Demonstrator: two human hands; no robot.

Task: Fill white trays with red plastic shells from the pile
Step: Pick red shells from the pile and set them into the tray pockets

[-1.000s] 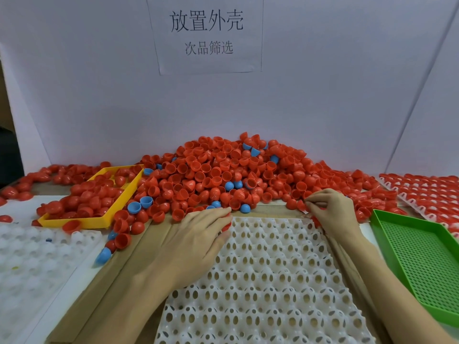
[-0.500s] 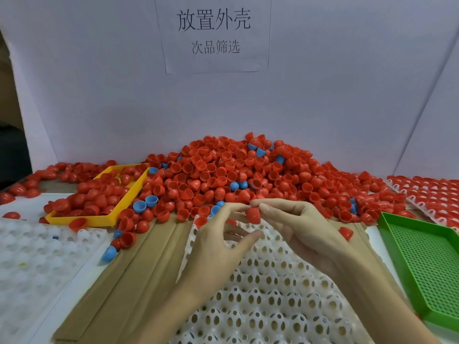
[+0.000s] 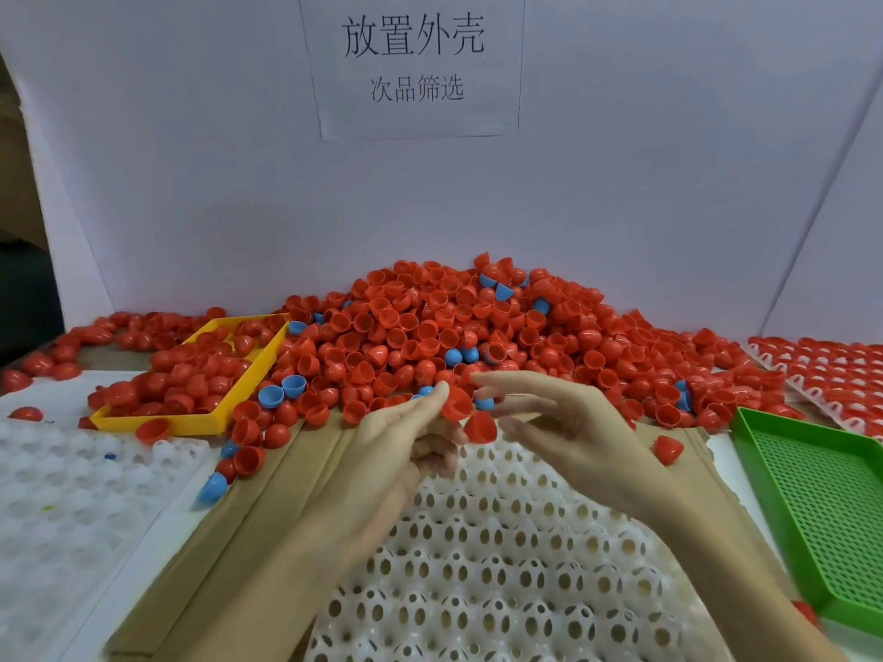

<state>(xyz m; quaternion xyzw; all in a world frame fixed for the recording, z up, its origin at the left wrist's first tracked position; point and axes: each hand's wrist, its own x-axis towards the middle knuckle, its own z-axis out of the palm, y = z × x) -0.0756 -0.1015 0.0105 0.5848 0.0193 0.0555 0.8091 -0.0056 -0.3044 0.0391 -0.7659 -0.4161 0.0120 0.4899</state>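
Observation:
A big pile of red shells (image 3: 454, 327), with a few blue ones mixed in, rises against the back wall. In front of it lies a white tray (image 3: 501, 566) with perforated cups, and no shells show in it. My left hand (image 3: 406, 441) is raised over the tray's far edge, palm turned inward, and holds a red shell (image 3: 456, 404) at its fingertips. A second red shell (image 3: 480, 427) sits just below, between the two hands. My right hand (image 3: 568, 422) hovers beside it with fingers spread and nothing gripped.
A yellow tray (image 3: 248, 379) of red shells sits at the left, with another white tray (image 3: 71, 494) in front of it. On the right are a green mesh tray (image 3: 812, 508) and a white tray filled with red shells (image 3: 836, 370). Cardboard strips (image 3: 286, 494) flank the centre tray. A loose red shell (image 3: 668, 449) lies nearby.
Both hands left the pile's edge and met above the tray. The right hand pinched a red shell half a second ago; now its fingers are spread and the left hand holds the shell.

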